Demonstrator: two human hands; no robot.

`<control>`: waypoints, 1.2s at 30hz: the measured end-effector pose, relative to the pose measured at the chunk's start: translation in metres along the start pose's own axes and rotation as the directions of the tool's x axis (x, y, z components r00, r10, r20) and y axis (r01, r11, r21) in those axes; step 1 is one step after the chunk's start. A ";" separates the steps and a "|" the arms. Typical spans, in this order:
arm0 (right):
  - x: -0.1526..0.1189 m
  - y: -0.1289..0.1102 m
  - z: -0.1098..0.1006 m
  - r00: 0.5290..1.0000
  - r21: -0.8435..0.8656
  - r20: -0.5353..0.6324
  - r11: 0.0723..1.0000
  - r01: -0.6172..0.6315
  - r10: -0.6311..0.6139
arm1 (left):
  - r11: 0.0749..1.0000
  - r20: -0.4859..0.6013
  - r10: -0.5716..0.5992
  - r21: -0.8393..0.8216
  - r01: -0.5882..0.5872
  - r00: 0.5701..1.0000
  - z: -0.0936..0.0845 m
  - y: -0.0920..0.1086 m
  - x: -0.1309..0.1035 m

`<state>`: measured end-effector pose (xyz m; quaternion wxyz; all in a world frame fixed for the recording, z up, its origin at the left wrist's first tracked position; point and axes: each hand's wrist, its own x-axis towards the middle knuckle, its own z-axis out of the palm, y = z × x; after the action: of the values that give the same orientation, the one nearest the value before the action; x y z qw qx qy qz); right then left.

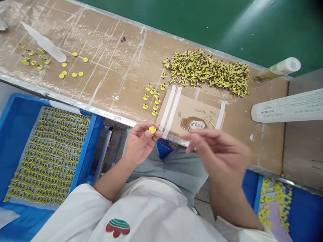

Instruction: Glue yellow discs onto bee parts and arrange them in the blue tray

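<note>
Near the table's front edge, my left hand pinches a small round yellow disc between thumb and fingers, its flat face turned up. My right hand is in front of the cardboard sheet, fingers bent in toward the thumb and slightly blurred. Whatever its fingertips hold, if anything, is too small to make out. On the sheet, a clear round blob lies in a wet brown patch beside my right fingers. Several little figures on yellow bases stand just beyond my left hand.
A heap of small yellow-and-dark figures covers the table's back right. Two tubes, one upper and one lower, lie at right. Loose yellow discs are at left. Blue bins hold rows of figures and yellow pieces.
</note>
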<state>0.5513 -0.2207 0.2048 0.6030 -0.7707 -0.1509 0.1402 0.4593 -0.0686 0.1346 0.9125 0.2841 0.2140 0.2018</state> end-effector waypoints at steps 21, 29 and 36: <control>0.198 0.094 -0.026 0.951 -0.691 0.176 0.656 0.304 -0.255 | 0.999 -0.048 -0.045 -0.031 0.044 0.998 -0.005 -0.002 0.003; 0.180 0.076 -0.069 0.929 -0.594 0.223 0.715 0.369 -0.295 | 0.998 -0.026 -0.059 -0.030 0.058 0.998 0.000 -0.007 0.006; 0.158 0.080 -0.099 0.920 -0.676 0.282 0.624 0.391 -0.272 | 0.996 -0.027 -0.093 -0.014 0.093 0.995 0.006 -0.015 0.010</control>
<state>0.7400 -0.2630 0.1451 0.2536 -0.8900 -0.3788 0.0142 0.4742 -0.0776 0.1270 0.9198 0.2651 0.2380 0.1645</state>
